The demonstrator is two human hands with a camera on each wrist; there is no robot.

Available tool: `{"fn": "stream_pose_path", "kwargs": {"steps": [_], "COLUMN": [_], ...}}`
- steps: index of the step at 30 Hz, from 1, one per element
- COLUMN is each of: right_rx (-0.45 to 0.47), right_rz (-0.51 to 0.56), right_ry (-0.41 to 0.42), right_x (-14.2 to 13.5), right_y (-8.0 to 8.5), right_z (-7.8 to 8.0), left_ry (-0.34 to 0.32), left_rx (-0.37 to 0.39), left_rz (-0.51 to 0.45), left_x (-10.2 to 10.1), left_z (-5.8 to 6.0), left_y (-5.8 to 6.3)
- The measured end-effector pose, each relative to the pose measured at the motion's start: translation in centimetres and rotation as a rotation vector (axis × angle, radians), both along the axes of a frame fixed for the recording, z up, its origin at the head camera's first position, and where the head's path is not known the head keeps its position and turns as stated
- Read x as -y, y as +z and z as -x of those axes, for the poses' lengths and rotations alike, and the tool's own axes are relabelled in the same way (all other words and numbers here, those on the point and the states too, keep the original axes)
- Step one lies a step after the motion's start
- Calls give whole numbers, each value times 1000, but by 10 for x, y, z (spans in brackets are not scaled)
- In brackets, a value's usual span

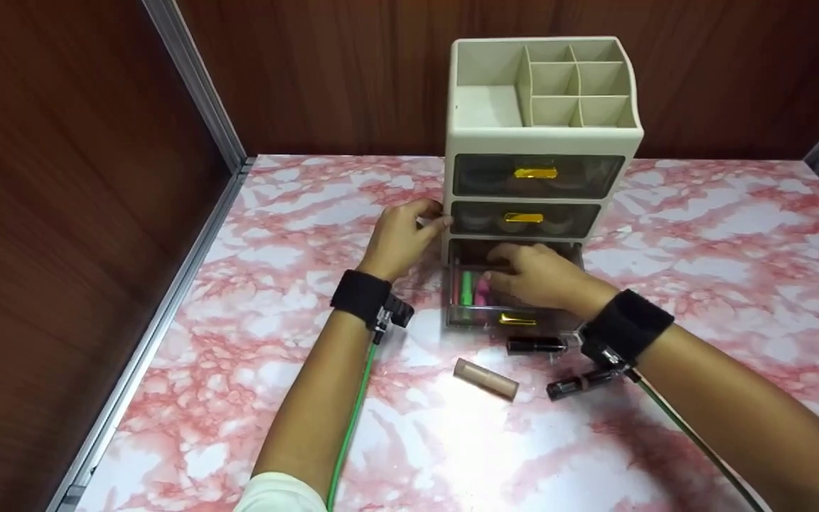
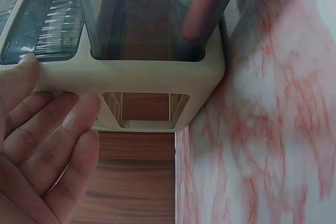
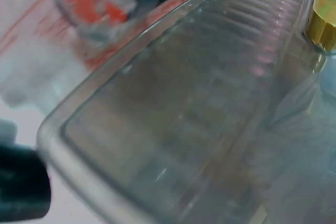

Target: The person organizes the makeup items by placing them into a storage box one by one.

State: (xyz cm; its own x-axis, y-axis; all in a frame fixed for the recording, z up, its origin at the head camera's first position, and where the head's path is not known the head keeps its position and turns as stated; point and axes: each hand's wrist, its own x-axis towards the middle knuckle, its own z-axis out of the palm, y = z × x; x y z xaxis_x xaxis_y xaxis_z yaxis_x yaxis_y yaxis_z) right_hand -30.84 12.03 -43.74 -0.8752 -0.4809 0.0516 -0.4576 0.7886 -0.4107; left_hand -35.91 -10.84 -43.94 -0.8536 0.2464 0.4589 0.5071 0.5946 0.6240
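Observation:
A cream drawer organizer stands at the back, its bottom drawer pulled out. My left hand touches the organizer's left side; in the left wrist view its thumb lies on the front edge and its fingers rest along the side. Inside the bottom drawer, my right hand reaches in with thumb and index finger apart. Beside the thumb lie a pink item and a green tube. The right hand's other fingertips are hidden. The right wrist view shows the clear drawer front and gold handle.
Before the drawer lie a beige tube, a black tube with a clear end and another dark tube. Two shut upper drawers have gold handles. Wood-grain panels stand behind and at the left.

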Motion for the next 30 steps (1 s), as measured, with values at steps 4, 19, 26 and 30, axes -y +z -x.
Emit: {"fn": "stream_pose_path", "kwargs": {"steps": [4,19,26,30], "right_rx": [-106,-598,-628,-619], "right_rz": [79,259,225,206], "right_ry": [78,371,410,406], "right_x": [-6,-46,-69,-79], "right_y": [2,1,-10,-16], "right_z": [-6,-56,-78,-88], "left_ry": [4,-19,-22,-20], "left_rx": [-6,24,21,19], "left_rz": [5,-24,-34,-36], "left_x": [-1,0,0,0], "left_z": [0,-1,-1,-1], "left_y": [-1,-1,1,0]}}
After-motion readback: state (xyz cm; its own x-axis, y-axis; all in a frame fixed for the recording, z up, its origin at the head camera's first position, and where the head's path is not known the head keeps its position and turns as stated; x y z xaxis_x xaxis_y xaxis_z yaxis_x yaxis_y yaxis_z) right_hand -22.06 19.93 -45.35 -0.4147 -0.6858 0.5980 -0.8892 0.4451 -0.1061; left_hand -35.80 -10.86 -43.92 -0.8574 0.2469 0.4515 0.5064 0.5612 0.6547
